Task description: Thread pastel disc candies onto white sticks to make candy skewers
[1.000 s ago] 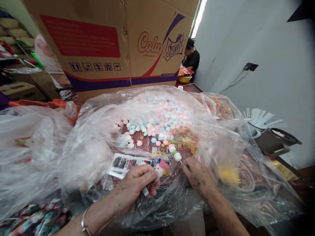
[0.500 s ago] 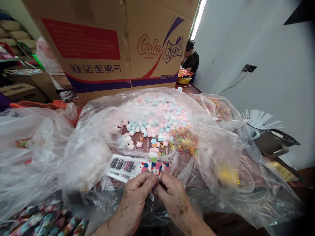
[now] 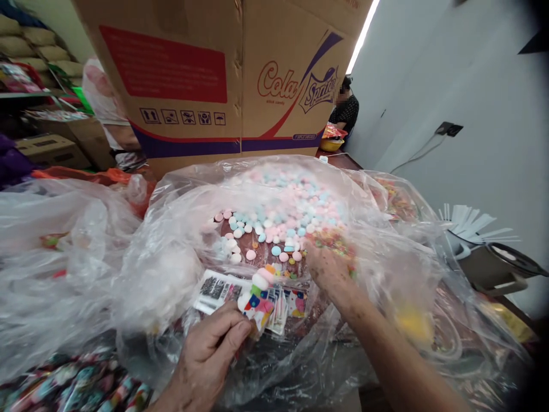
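Observation:
My left hand [image 3: 217, 340] is closed around the lower end of a small candy packet [image 3: 258, 303] with a colourful printed pattern. White, pink and orange candies show at the packet's top. My right hand [image 3: 325, 263] reaches forward over the ring-shaped gummy candies [image 3: 338, 243]; its fingers are blurred and partly lost among them. Behind lies a pile of pink, white and blue round candies [image 3: 291, 200] under clear plastic. Printed paper slips [image 3: 217, 292] and a patterned wrapper [image 3: 297, 302] lie on the table just beyond my left hand.
A big cardboard box [image 3: 184, 131] stands at the back. Clear plastic sheeting [image 3: 158, 286] drapes both sides. On the right is a dark pitcher [image 3: 500, 266] beside a cup of white strips [image 3: 467, 223]. Wrapped candies [image 3: 81, 380] lie at lower left. A person [image 3: 348, 109] sits beyond the box.
My right hand has left the packet and moved forward and right to the gummy rings. My left hand keeps the packet, now tilted and shifted slightly left. The whole view has shifted a little.

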Demonstrator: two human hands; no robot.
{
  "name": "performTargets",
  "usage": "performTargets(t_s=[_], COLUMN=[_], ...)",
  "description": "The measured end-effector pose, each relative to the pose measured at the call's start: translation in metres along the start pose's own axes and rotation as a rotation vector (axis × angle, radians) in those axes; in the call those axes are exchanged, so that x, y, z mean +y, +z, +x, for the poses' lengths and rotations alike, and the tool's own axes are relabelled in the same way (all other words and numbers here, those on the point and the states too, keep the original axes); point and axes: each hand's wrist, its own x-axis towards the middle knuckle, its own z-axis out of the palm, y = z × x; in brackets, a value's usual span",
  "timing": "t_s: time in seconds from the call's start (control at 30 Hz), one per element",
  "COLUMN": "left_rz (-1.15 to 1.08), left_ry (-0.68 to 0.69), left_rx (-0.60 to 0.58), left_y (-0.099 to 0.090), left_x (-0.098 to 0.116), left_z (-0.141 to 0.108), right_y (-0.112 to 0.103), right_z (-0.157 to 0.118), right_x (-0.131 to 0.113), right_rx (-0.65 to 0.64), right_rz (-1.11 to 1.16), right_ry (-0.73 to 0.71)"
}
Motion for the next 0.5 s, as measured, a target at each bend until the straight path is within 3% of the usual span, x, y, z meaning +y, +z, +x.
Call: performTargets(t_s=[0.1, 0.23, 0.5], left_rz=[0.07, 0.111, 0.147], left_ry=[0.082, 0.167, 0.158], left_rx=[-0.017, -0.056, -0.078], left_y=[-0.003, -0.002, -0.001], left_x=[-0.003, -0.006, -0.011], left_z=[-0.004, -0.005, -0.011], right_y=[-0.004, -0.007, 0.005], right_z=[0.009, 0.023, 0.039], right_x=[-0.007, -0.017, -0.014], right_rx=[0.038, 0.069, 0.086], right_rz=[-0.05, -0.042, -0.034], right_ry=[0.011, -0.117, -0.335])
